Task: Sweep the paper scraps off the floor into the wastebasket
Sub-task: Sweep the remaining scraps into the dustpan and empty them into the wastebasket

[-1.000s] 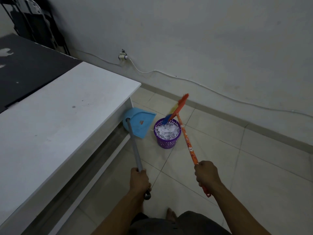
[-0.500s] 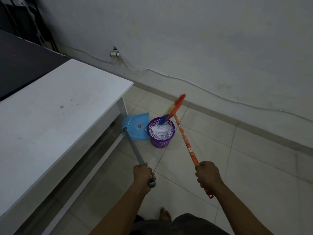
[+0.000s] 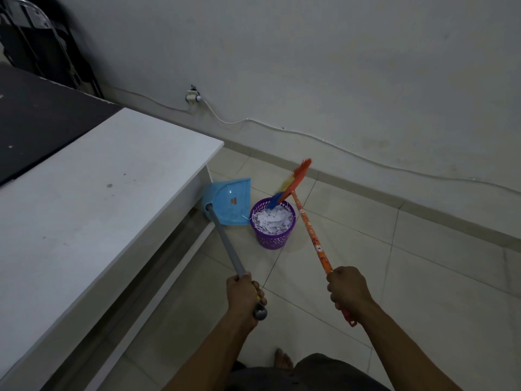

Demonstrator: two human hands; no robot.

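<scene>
Left hand (image 3: pixel 245 292) clenched on the grey handle of the dustpan (image 3: pixel 231 204); right hand (image 3: pixel 348 289) clenched on the orange broom (image 3: pixel 310 232). Both grips unchanged. Dustpan still at 9 o'clock of the wastebasket (image 3: pixel 272 239), just beside it. Paper scraps (image 3: pixel 272 220) fill the wastebasket. Broom head over its 1 o'clock rim, as before.

Blue dustpan (image 3: pixel 231 201), purple wastebasket (image 3: pixel 273 235), orange broom (image 3: pixel 301 176)
White paper scraps (image 3: pixel 272 220); broom handle orange with white flower print; dustpan handle grey
</scene>
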